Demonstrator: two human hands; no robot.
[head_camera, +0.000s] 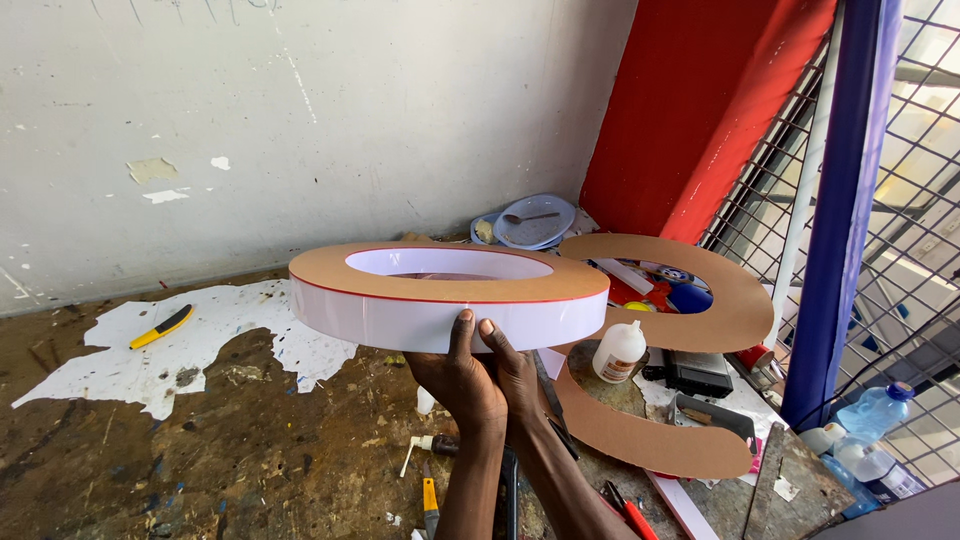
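I hold up a big oval ring-shaped sign letter with a brown paper-covered top face, a thin red edge line and a white side wall. My left hand and my right hand press together under its near side wall, thumbs against the white band. The letter is level, above the workbench. Its hollow middle shows white inner walls.
An S-shaped brown-faced letter lies at the right, with a white glue bottle and a black box inside its curve. A yellow utility knife lies on white sheet scraps at left. Plates sit at the back wall, a wire grille at right.
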